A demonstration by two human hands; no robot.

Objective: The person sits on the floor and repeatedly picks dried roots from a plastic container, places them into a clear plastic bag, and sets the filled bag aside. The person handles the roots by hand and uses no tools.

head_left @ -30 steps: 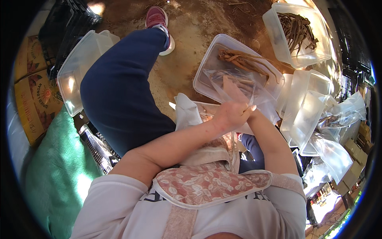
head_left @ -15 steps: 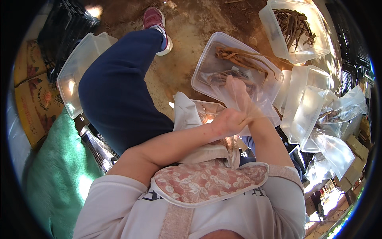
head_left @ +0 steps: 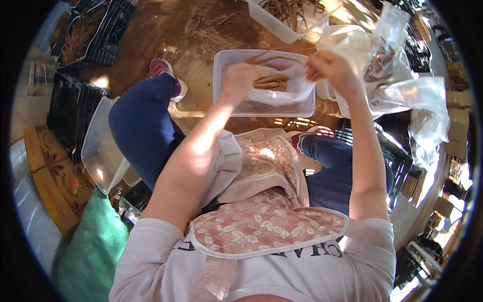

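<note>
A clear plastic bag (head_left: 294,94) stretches between my two hands above a shallow translucent tub (head_left: 219,60). My left hand (head_left: 238,83) is closed at the bag's left side, its fingertips partly hidden. On the other side my right hand (head_left: 329,70) pinches the bag's upper right edge. Long brown dried roots (head_left: 271,83) show between the hands, seemingly inside or behind the film. More thin roots (head_left: 276,61) lie at the tub's far side.
Another translucent tub (head_left: 274,22) with roots stands beyond. Filled plastic bags (head_left: 387,55) rest on stacked tubs at right. At left are black crates (head_left: 75,108), an empty-looking tub (head_left: 100,146), printed cartons (head_left: 60,181) and a green sack (head_left: 93,246).
My hands have moved from close together at the tub's near right corner to wide apart over it, spreading the bag between them. The whole view has shifted.
</note>
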